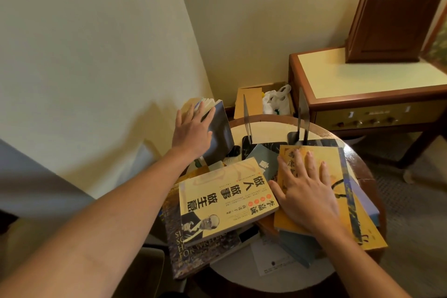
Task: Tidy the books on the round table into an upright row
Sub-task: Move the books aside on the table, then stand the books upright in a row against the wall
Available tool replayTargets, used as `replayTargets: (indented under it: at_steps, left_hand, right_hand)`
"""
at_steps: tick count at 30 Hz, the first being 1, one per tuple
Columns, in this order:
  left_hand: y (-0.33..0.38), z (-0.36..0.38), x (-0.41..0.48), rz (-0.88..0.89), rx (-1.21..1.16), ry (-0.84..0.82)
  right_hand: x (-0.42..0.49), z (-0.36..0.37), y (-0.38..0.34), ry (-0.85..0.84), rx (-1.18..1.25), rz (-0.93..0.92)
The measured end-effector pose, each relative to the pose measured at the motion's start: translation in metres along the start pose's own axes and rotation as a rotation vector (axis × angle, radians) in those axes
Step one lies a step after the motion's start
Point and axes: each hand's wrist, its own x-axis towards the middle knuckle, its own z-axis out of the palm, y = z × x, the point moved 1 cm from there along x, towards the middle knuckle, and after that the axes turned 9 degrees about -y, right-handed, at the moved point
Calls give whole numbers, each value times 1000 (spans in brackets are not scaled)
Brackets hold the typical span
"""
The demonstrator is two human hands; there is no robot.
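- Books (227,201) lie in a loose overlapping heap on the round worktop (261,128), covers up.
- The left hand (192,132) lies with nearly straight fingers against a dark book (221,135) that stands tilted at the far left edge; it looks propped rather than gripped.
- The right hand (304,191) presses flat, fingers spread, on a yellow book (284,221).
- Two metal bookends (302,118) stand behind.

Two hands out there, left hand (191,133) and right hand (307,198). Books (227,201): seven I can count, though the pile overlaps and may hide more. Two bookends (247,118). One round table (261,131), one side table (362,75), one cabinet (396,19), one box (249,101), one bag (275,101), one paper sheet (273,264).
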Motion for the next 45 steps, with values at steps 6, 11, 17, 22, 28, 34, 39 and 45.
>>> replayTargets:
  at_steps: [6,11,17,22,28,34,39,45]
  left_hand:
    - [0,-2,-7,15,-42,59]
    - [0,-1,-9,34,-22,90]
    - [0,0,-18,94,-25,154]
    - [6,-2,-43,172,-94,316]
    - [9,22,-102,271,-376,371]
    - [13,61,-152,16,-418,-309]
    - [10,61,-165,-34,-431,-307]
    - [10,52,-180,-115,-448,-287]
  right_hand:
    - [0,2,0,-2,-12,-1]
    - [0,2,0,-6,-18,-1]
    - [0,1,1,-1,-14,-8]
    - [0,0,1,-9,-14,-4]
    - [-4,-4,-1,-37,24,-17]
    - [-25,-4,-28,-109,149,-54]
    - [-26,-3,-48,-197,188,-29]
    - [-19,-7,-65,-255,252,-35]
